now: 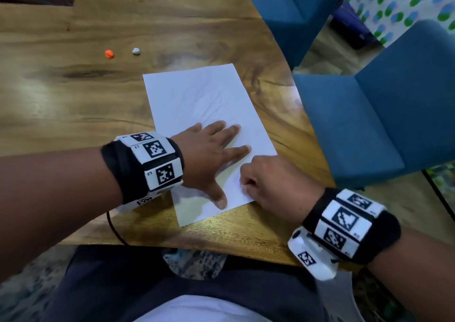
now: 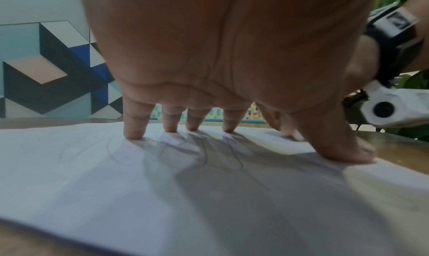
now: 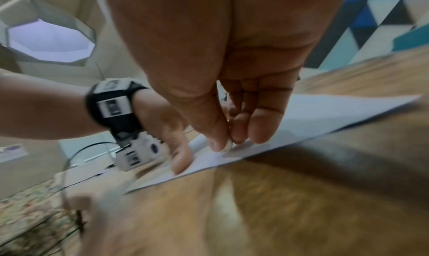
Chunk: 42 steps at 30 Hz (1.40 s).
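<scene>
The sheet of paper [image 1: 202, 95] lies flat on the wooden table [image 1: 73, 100], in the right part of the tabletop. Its near end is close to the near table edge, and its long sides run slightly tilted toward the far left. The left hand [image 1: 209, 156] rests palm-down on the near half of the sheet. Its fingers [image 2: 133, 124] are straight and spread wide, with the tips pressing on the paper, and the thumb [image 2: 343, 146] is splayed toward the near right edge. Faint pencil lines [image 2: 234, 155] run on the paper around these fingertips. The right hand [image 1: 273, 183] sits at the right edge of the sheet, just beside the left hand and touching the paper. Its fingers are curled in, and the tips of the thumb [image 3: 216, 140] and forefinger are closed together just inside the near right edge. Whether anything is held between those tips cannot be determined. Each wrist carries a black band with white marker tiles, the left band [image 1: 152, 161] and the right band [image 1: 349, 225]. A small orange lump [image 1: 109, 54] and a small white lump [image 1: 136, 51] lie side by side on the table, far left of the sheet and well apart from it. Two blue chairs stand off the right side of the table, one near [image 1: 369, 124] and one far [image 1: 283, 6].
</scene>
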Tool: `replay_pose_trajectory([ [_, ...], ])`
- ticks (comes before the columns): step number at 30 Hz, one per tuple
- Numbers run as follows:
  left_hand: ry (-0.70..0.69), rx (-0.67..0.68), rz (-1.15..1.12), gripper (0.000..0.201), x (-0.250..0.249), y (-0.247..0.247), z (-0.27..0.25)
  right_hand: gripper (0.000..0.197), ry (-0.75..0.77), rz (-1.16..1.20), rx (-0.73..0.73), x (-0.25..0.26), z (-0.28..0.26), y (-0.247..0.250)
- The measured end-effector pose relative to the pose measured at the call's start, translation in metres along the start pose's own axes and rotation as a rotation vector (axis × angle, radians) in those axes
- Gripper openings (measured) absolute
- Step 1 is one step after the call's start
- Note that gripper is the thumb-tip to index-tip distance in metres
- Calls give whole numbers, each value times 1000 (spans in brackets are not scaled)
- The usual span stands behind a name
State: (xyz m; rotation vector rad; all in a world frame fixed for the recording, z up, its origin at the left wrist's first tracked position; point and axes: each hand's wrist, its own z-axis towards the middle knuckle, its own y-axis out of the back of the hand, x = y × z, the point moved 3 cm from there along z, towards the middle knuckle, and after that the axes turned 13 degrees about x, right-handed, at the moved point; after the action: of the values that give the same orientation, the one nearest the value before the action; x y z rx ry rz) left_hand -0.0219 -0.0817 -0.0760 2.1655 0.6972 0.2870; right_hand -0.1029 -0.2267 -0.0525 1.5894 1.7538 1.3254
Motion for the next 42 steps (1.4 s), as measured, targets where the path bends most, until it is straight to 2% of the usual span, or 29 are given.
replay_pose_trajectory([
  [3, 2, 15, 5, 129, 0, -1, 1, 16, 12, 17, 52, 8, -4, -4],
  [7, 7, 35, 7, 133, 0, 1, 1, 13, -157, 22, -60, -29, 14, 26],
  [9, 13, 45, 7, 133, -1, 1, 1, 11, -194, 26, -108, -35, 17, 30],
  [11, 15, 45, 0, 133, 0, 0, 1, 9, -165, 17, -90, -22, 12, 21],
  [15, 15, 22, 18, 133, 1, -2, 2, 10, 19, -29, 2, 27, -10, -9],
  [17, 17, 25, 26, 133, 1, -4, 2, 10, 51, -27, 31, 32, -12, -13],
  [19, 15, 30, 26, 133, 2, -5, 2, 9, -7, -8, 19, 13, -4, -5],
  [22, 14, 39, -20, 132, 4, -7, 2, 9, -169, 55, -87, -32, 11, 17],
  [24, 8, 41, -26, 132, 4, -8, 2, 9, -215, 57, -141, -40, 13, 23],
  [26, -1, 36, -29, 132, 4, -8, 2, 9, -173, 32, -104, -21, 10, 15],
  [29, 0, 34, -40, 131, 4, -8, 1, 8, 20, 37, 18, 28, -5, -9],
  [31, 9, 41, -42, 134, 3, -8, 1, 10, 57, 47, 72, 35, -5, -11],
  [36, 22, 33, -82, 143, 4, -9, -1, 8, -180, 50, -74, -27, 28, 27],
  [39, 11, 18, -73, 139, 4, -3, -3, 8, -198, 101, -73, -40, 36, 32],
  [42, -11, -27, -57, 122, 12, 7, -5, 9, -198, 90, -77, -40, 35, 32],
])
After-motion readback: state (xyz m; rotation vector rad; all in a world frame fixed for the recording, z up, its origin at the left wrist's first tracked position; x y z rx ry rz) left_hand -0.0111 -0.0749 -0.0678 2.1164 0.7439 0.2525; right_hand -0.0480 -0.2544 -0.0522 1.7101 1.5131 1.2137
